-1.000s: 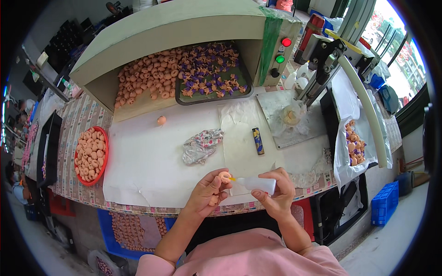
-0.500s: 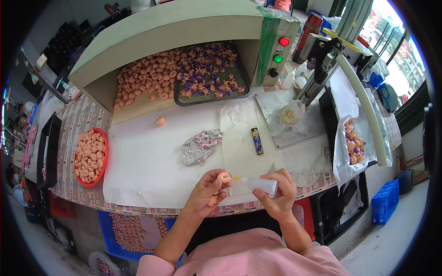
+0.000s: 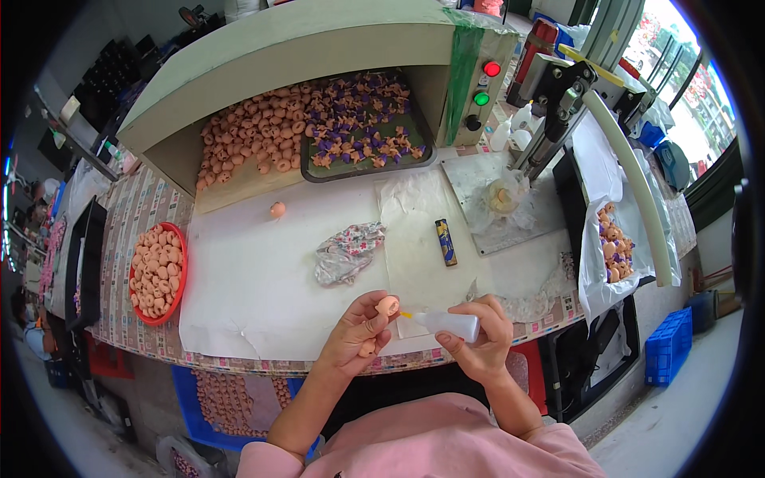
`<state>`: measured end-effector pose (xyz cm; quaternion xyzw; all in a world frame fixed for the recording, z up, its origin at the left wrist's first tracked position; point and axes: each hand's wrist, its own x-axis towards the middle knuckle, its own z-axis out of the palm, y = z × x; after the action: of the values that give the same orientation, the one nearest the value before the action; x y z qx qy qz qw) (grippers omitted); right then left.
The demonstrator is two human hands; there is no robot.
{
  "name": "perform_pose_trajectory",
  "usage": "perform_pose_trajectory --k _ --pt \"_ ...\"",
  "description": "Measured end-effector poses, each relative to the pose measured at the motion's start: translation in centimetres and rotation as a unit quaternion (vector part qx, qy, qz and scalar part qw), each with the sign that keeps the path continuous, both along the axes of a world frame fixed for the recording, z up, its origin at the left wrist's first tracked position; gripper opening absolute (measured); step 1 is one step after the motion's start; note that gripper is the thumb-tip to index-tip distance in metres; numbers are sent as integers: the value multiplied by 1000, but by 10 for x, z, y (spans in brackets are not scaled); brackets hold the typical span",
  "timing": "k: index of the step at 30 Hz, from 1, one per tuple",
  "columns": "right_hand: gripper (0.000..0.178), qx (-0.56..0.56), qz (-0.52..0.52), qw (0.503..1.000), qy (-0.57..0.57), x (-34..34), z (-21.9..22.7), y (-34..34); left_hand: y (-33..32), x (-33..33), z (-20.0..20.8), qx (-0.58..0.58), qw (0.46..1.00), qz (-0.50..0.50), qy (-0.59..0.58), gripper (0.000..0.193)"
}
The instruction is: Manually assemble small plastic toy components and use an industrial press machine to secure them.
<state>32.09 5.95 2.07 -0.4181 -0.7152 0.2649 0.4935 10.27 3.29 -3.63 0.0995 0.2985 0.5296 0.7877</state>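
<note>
Over the front edge of the table, my left hand [image 3: 351, 338] pinches a small peach-coloured hollow doll head [image 3: 387, 306] between thumb and fingers. A second peach piece [image 3: 366, 347] is tucked lower in the same hand. My right hand [image 3: 488, 338] is closed around a white squeeze bottle [image 3: 453, 324], held nearly level. Its yellow nozzle [image 3: 405, 315] points left and sits close beside the doll head; whether they touch I cannot tell. A lone peach head [image 3: 277, 209] lies farther off on the white paper.
A red basin [image 3: 185, 267] of peach heads stands at left. Under the beige hood [image 3: 295, 56] are piled heads and a dark tray [image 3: 366, 172] of purple-and-peach figures. A crumpled plastic bag [image 3: 349, 253], a blue tube [image 3: 445, 243] and a lever press [image 3: 558, 119] occupy the table.
The doll head in my left hand has turned, so its opening faces more toward the bottle. My right hand and the bottle have barely shifted.
</note>
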Motion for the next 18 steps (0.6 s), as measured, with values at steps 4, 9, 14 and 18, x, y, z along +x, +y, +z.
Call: perform_pose_trajectory --k 4,9,14,18 --pt "31 -9 -6 1000 13 2 -4 2 1 1 -1 2 1000 0 9 38" --pt "34 -12 -16 999 36 4 -9 5 3 3 0 -6 1000 -1 3 37" --pt "33 -20 -18 999 45 0 -8 7 3 -2 1 0 1000 1 -19 37" --pt "32 -48 -8 994 100 -7 -2 12 5 -13 6 -6 998 3 -57 37"
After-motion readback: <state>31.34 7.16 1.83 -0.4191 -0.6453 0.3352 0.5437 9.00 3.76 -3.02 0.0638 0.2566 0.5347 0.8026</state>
